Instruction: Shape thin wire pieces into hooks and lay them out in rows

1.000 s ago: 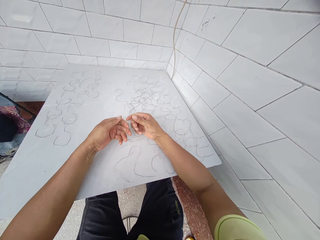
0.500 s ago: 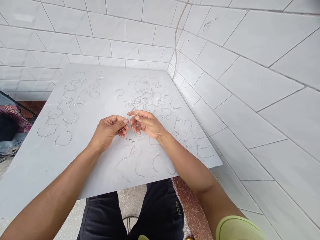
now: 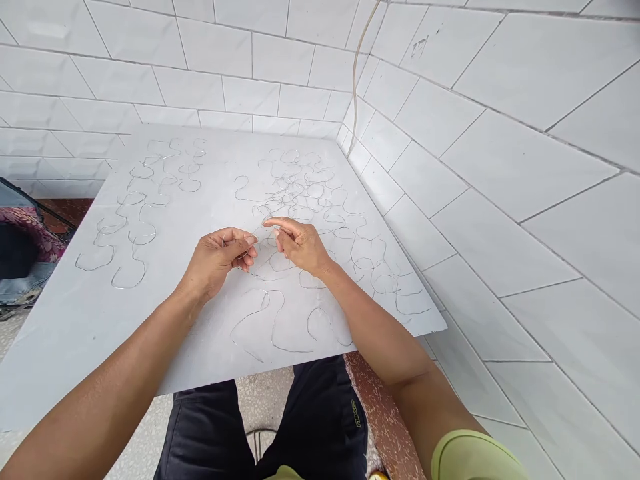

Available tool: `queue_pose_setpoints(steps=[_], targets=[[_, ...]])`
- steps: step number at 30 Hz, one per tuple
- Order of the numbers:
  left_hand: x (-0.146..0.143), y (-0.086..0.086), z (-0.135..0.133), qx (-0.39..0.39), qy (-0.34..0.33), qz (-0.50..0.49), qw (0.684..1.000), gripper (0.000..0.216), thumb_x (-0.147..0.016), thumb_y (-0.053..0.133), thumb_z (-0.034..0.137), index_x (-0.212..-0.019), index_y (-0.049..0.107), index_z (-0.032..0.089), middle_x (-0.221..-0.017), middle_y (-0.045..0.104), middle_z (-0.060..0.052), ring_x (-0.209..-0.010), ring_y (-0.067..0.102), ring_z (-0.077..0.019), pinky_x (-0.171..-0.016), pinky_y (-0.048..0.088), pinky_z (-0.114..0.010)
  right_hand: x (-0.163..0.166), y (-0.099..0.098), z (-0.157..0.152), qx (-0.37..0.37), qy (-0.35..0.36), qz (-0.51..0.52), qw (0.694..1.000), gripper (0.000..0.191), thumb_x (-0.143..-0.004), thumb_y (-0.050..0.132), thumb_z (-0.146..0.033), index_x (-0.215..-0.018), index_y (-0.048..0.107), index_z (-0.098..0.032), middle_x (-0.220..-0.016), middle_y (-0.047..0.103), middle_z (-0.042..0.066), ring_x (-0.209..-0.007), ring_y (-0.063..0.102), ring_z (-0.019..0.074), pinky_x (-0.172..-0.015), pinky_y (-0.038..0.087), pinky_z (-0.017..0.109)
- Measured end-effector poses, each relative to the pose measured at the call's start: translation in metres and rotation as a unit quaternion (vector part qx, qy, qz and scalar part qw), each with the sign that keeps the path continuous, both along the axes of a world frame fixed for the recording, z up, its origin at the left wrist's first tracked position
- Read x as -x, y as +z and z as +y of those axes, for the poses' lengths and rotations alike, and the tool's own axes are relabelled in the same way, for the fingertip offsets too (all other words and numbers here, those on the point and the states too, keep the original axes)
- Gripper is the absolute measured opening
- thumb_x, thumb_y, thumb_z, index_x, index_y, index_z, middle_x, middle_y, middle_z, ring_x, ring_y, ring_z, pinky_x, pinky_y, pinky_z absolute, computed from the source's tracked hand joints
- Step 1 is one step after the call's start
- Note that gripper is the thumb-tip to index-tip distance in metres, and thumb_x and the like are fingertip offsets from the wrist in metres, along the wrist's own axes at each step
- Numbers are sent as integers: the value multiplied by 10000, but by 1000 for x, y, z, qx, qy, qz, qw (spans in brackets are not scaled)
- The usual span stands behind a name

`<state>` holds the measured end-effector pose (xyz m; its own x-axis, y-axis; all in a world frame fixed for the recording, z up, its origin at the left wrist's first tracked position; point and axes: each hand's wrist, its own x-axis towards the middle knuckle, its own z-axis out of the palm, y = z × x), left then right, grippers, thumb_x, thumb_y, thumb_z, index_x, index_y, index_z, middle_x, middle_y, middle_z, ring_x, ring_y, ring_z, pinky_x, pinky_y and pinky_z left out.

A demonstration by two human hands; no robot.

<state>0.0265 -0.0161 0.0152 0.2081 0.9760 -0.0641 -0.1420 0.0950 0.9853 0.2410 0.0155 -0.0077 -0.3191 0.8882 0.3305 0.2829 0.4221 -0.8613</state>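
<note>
My left hand (image 3: 220, 257) is closed in a pinch on a thin curved wire (image 3: 223, 241), part of which loops over the fingers. Just to its right, my right hand (image 3: 300, 247) hovers with the index finger stretched out towards the left fingertips. Its thumb sits below that finger and the other fingers are curled, partly hidden; I see no wire in it. Beneath both hands lies a pale grey board (image 3: 200, 340). Near the front edge rest a bent S-like wire (image 3: 273, 327) and another curved wire (image 3: 309, 327).
A tangled spread of bent wires (image 3: 300, 190) covers the board's right side. Several curved wires (image 3: 143, 237) lie in loose rows at left. White tiled walls (image 3: 500, 220) border the back and right, with a cable (image 3: 355, 80) in the corner. Dark and patterned items (image 3: 30, 240) stand at far left.
My right hand's fingers have shifted: the index finger now reaches out straighter and the others have curled in. The wire seen across that hand no longer shows. My left hand keeps its pinch.
</note>
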Motion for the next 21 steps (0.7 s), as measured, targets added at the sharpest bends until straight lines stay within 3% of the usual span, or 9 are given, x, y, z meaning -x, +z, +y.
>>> queue_pose_setpoints(steps=[4,13,21], targets=[[2,-1,3,29,-14,-53,998,185,-831,833,328,-868,765,160,-794,699,-55,-635,592,-121,-587,463,-269,-13,7,3,-40,28,-37,998,328,-1057,467,-321,-1206,754,-264,-693,546,-16,-620,489,136,-615,445,281],[-1,-1,2,65,-10,-97,993,187,-795,874,300,-855,781,148,-792,705,-54,-639,582,-106,-575,455,-249,-27,15,5,-17,72,-51,996,345,-1059,498,-399,-1193,772,-240,-717,594,0,-661,547,145,-622,463,274],[0,2,2,27,-17,-70,997,196,-835,847,337,-861,771,159,-798,697,-55,-625,571,-111,-576,462,-254,-22,10,6,-55,16,-126,990,361,-1090,381,-349,-1229,692,-233,-759,610,0,-680,550,143,-649,433,267]])
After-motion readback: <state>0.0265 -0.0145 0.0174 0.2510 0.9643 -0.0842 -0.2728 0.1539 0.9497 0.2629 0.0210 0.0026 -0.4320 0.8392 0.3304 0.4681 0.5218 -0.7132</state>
